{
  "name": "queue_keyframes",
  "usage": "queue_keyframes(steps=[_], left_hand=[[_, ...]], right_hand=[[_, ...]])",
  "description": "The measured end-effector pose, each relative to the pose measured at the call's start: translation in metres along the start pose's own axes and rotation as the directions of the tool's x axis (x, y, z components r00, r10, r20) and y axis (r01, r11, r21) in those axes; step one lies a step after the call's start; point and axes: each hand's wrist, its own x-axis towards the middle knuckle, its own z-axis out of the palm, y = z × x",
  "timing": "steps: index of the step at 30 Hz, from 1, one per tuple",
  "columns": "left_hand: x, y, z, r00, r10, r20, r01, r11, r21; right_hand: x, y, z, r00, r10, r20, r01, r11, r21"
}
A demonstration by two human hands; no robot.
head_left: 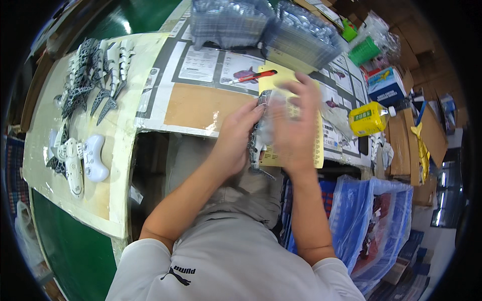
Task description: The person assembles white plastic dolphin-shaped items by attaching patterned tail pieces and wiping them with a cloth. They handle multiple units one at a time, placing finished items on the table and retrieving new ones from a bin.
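Note:
My left hand (235, 134) is closed around a black-and-white patterned toy fish (254, 148), held at the table's front edge with its tail end pointing toward me. Beside the toy, on its right, is my right hand (295, 125), raised and smeared by motion. Whether it touches the toy or holds anything is not clear. Under both hands lies a yellow printed sheet (317, 150). A red-and-black utility knife (255, 76) rests just beyond them, partly over the sheet.
Stacks of clear plastic trays (228, 25) stand at the back. Similar segmented toys (80, 75) and a white game-style controller (95, 158) lie on the left table. A yellow bottle (369, 119) is at right, above a plastic-lined blue crate (349, 210). Brown cardboard (201, 108) covers part of the tabletop.

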Motion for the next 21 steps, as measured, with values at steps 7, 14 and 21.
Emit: queue_keyframes(steps=[7, 14, 21], left_hand=[[-0.002, 0.005, -0.018, 0.972, 0.079, 0.221, -0.072, 0.997, -0.042], [0.013, 0.018, -0.022, 0.962, 0.254, 0.098, -0.236, 0.957, -0.166], [0.018, 0.021, -0.028, 0.932, 0.212, 0.294, -0.153, 0.965, -0.211]], right_hand=[[-0.049, 0.013, 0.038, 0.896, 0.314, 0.314, -0.444, 0.653, 0.614], [-0.08, -0.003, 0.046, 0.865, 0.387, 0.32, -0.497, 0.748, 0.439], [-0.062, -0.007, 0.026, 0.812, 0.543, 0.213, -0.534, 0.546, 0.646]])
